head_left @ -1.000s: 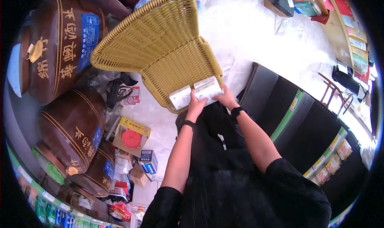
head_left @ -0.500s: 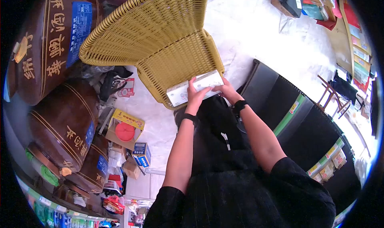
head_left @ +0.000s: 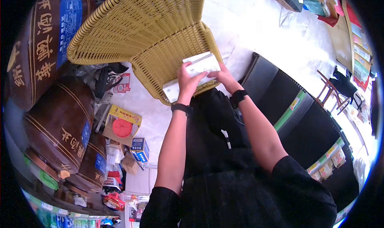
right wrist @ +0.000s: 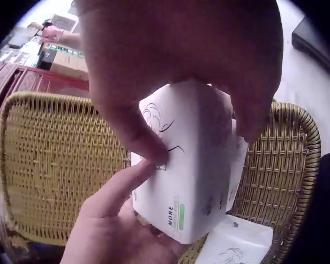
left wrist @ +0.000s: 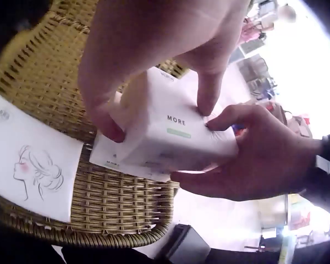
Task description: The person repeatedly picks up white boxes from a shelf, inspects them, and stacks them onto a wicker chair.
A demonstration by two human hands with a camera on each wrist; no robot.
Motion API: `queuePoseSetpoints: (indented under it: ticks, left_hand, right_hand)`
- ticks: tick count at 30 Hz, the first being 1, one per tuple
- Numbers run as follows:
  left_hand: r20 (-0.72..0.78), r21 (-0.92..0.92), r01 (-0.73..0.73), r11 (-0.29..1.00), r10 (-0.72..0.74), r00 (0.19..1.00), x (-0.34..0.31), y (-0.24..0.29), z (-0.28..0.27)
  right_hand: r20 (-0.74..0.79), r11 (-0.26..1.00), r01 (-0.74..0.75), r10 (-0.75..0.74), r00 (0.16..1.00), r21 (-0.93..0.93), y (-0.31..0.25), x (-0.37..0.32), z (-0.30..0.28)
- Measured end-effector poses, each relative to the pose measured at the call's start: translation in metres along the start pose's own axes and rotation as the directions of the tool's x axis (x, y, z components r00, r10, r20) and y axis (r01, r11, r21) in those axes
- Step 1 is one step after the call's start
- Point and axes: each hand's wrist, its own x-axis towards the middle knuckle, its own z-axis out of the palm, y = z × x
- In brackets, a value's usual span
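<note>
Both hands hold one white, soft-looking tissue pack (head_left: 203, 64) over the seat of a woven yellow chair (head_left: 160, 44). It carries the word MORE and a line drawing. My left hand (head_left: 187, 82) grips one end, thumb and fingers on opposite sides, as the left wrist view shows. From the other end my right hand (right wrist: 181, 49) pinches it between thumb and fingers. Beneath the held pack, part of another white pack (left wrist: 104, 151) shows. A further tissue pack (left wrist: 36, 165), with a woman's head drawn on it, lies on the seat beside them.
Large brown jars (head_left: 60, 124) stand along the left. An open carton (head_left: 122, 126) with a round red thing in it and a blue box (head_left: 140, 148) sit on the floor. Black shelving (head_left: 276, 88) stands close on the right, and a wooden chair (head_left: 332, 94) farther off.
The packs lay end to end in a row on the seat; now the held one sits higher and out of line with the other. The head view has shifted slightly.
</note>
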Motion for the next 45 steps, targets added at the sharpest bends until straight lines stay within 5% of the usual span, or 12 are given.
queuePoseSetpoints:
  ticks: [4, 11, 14, 19, 22, 26, 29, 35, 42, 45]
  left_hand:
    - [0.075, -0.367, 0.116, 0.923, -0.095, 0.993, 0.013, 0.005, -0.006]
    - [0.106, -0.451, 0.005, 0.893, 0.048, 0.993, 0.028, 0.037, -0.016]
    - [-0.016, 0.006, -0.098, 0.995, 0.099, 0.995, 0.033, 0.024, -0.019]
    - [-0.177, 0.111, -0.001, 0.994, 0.020, 0.984, 0.024, 0.012, -0.018]
    - [0.024, -0.437, 0.219, 0.872, -0.232, 0.972, 0.031, -0.003, -0.018]
    - [0.071, -0.683, 0.240, 0.690, -0.265, 0.962, 0.029, -0.012, -0.007]
    - [0.062, -0.699, 0.242, 0.673, -0.280, 0.958, 0.021, -0.002, -0.005]
    - [-0.021, -0.643, 0.011, 0.766, -0.032, 0.999, 0.050, 0.011, -0.023]
    - [0.129, -0.613, 0.034, 0.790, 0.057, 0.990, 0.059, 0.016, -0.045]
    - [-0.093, -0.350, 0.033, 0.936, -0.070, 0.993, 0.035, -0.006, -0.068]
  right_hand:
    - [-0.112, 0.998, 0.000, -0.007, 0.994, -0.058, -0.018, -0.002, 0.013]
    - [-0.154, 0.975, 0.208, -0.195, 0.969, 0.075, -0.024, 0.016, 0.017]
    - [0.010, 0.994, 0.101, -0.101, 0.995, -0.030, -0.021, 0.028, 0.017]
    - [-0.016, 0.964, 0.168, -0.175, 0.984, -0.204, -0.016, 0.035, 0.018]
    - [-0.095, 0.621, 0.292, -0.513, 0.853, -0.728, -0.007, 0.047, 0.023]
    - [-0.006, 0.551, 0.274, -0.452, 0.892, -0.788, -0.015, 0.055, 0.024]
    - [0.043, 0.538, 0.366, -0.520, 0.853, -0.759, -0.017, 0.050, 0.027]
    - [0.024, 0.626, 0.359, -0.478, 0.878, -0.693, -0.041, 0.050, 0.022]
    - [0.039, 0.512, 0.321, -0.487, 0.873, -0.797, -0.042, 0.055, 0.012]
    - [0.040, 0.489, 0.303, -0.477, 0.878, -0.818, -0.043, 0.050, 0.015]
